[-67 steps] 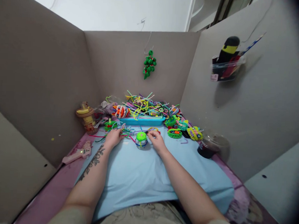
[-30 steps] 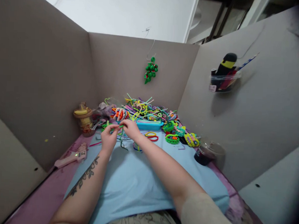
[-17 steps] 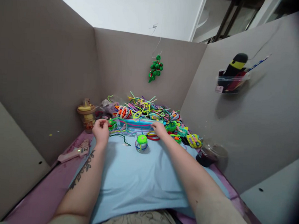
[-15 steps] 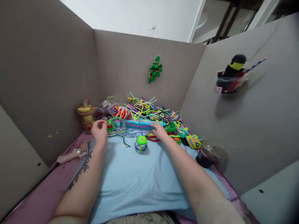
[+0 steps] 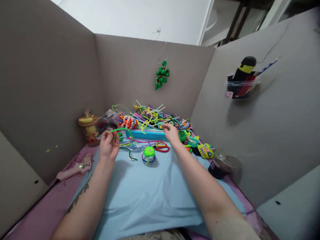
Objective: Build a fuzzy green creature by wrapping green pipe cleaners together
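My left hand (image 5: pixel 109 145) is raised at the left of the blue cloth, fingers curled round a bright green pipe cleaner (image 5: pixel 123 129) that arcs off to the right. Over the right end of a blue tray (image 5: pixel 145 134), at the front of the pile, is my right hand (image 5: pixel 171 133). Its fingertips are drawn together; what they hold, if anything, is too small to make out. Between the hands, a small round piece (image 5: pixel 149 155) with a bright green top and coloured bands stands on the cloth. Red-handled scissors (image 5: pixel 161 147) lie just behind it.
A heap of colourful pipe cleaners (image 5: pixel 152 116) fills the back. At left are a lidded cup (image 5: pixel 90 129) and a pink glue gun (image 5: pixel 75 169); at right, a dark-filled clear cup (image 5: pixel 222 165). A tool holder (image 5: pixel 242 85) hangs on the right panel.
My right hand has lifted off the tray's front edge and moved back towards the pile. My left hand has turned and dropped slightly, with the green pipe cleaner in it. The view has shifted a little.
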Demonstrator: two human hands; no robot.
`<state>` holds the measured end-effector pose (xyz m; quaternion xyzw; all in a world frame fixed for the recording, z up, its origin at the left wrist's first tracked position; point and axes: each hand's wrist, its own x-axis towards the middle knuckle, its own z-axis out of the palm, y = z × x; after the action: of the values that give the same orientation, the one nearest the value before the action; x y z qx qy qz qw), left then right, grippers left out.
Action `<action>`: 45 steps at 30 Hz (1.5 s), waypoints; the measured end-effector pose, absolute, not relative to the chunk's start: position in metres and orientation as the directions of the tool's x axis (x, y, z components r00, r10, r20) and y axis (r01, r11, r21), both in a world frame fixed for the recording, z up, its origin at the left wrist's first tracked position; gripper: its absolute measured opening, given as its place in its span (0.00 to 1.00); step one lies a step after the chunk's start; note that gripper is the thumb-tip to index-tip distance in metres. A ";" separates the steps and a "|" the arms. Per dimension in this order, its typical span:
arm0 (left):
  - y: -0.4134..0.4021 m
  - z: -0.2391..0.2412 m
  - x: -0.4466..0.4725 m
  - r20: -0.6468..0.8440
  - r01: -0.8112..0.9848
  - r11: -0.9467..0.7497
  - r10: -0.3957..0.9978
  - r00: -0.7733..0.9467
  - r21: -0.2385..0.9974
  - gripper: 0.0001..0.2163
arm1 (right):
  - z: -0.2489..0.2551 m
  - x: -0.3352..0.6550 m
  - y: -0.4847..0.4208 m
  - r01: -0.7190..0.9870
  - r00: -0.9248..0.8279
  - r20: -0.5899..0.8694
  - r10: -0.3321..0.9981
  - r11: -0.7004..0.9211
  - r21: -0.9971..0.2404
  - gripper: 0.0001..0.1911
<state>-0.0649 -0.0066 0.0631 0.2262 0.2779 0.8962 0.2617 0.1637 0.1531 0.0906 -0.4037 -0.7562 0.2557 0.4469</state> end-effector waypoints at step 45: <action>0.020 0.104 0.024 0.466 0.454 -0.407 0.884 -0.022 0.793 0.17 | 0.085 0.227 0.081 0.036 -0.151 0.644 0.750 0.655 -0.755 0.11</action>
<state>0.0245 0.0203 0.1039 0.6665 0.5019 0.5090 0.2116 0.2269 0.0806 0.0847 -0.2828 -0.6951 0.3042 0.5868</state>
